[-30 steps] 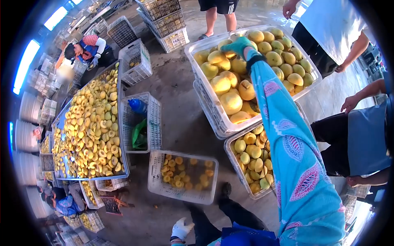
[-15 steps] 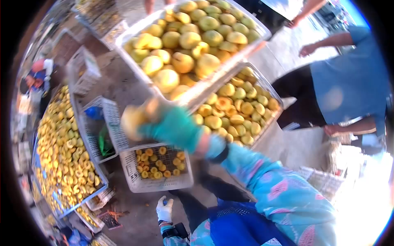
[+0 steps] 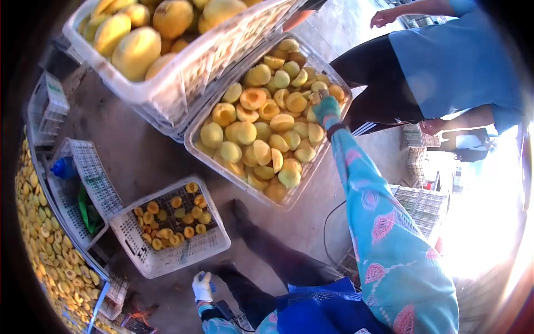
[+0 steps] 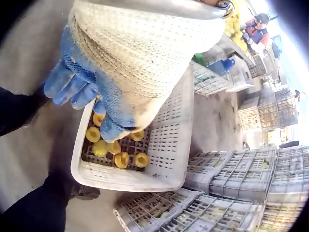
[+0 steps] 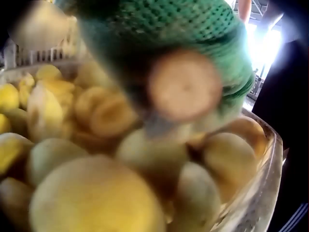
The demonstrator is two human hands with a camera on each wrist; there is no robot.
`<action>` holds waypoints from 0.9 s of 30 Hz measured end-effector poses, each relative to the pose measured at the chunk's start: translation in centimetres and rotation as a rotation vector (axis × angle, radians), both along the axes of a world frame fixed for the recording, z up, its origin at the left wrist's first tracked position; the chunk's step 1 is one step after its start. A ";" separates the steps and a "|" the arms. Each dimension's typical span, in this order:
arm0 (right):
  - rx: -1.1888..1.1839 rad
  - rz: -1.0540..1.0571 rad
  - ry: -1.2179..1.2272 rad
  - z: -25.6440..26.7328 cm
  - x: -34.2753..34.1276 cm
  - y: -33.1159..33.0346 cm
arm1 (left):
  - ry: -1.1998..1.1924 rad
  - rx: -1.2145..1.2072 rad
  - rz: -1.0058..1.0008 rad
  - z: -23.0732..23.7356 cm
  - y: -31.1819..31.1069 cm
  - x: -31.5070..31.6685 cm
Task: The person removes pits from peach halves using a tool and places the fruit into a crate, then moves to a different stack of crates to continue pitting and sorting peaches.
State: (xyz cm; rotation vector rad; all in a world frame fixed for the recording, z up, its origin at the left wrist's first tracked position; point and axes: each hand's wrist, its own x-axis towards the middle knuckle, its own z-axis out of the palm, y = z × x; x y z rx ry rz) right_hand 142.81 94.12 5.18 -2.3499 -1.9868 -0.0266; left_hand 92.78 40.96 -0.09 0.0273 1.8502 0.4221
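Observation:
My right hand (image 3: 328,109), in a green glove, reaches to the far right end of a white crate (image 3: 311,170) full of yellow peach halves (image 3: 246,132). In the right wrist view its curled fingers grip a tool with a round wooden handle (image 5: 184,86), end toward the camera. A blurred grey piece shows below the handle; the rest is hidden. My left hand (image 3: 203,286) hangs low beside my leg in a white glove with blue-coated fingers (image 4: 116,106). Those fingers are loosely bent, holding nothing. A crate with a few peach halves (image 3: 167,267) stands on the floor near it.
A stacked crate of larger yellow peaches (image 3: 183,92) rises at the upper left of the filled crate. Far left is a table heaped with peach halves (image 3: 50,261), beside a crate (image 3: 94,167) holding a blue item. A person in blue (image 3: 456,67) stands at the right.
My right hand has gone from the upper crate, past the floor crate with yellow fruit at its fingers, to the far right end of the lower full crate. The head view has turned right.

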 end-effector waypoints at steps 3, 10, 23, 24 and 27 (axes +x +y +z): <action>-0.203 0.113 -0.114 2.9 -1.9 0.2 | 0.015 -0.006 0.021 -1.9 0.3 -1.4; -0.267 -0.135 1.138 12.4 -13.7 -13.0 | -0.022 -0.124 0.243 -7.0 -1.7 -4.6; 0.054 -0.004 0.613 11.9 -18.2 -14.2 | -0.349 -0.006 0.916 -18.4 -8.3 -5.6; -0.020 0.120 0.680 13.0 -21.7 -17.3 | -0.321 0.068 0.965 -18.9 -8.2 -5.1; -0.409 -0.024 0.899 9.4 -29.4 -25.3 | -0.307 0.114 1.084 -20.7 -6.0 -4.4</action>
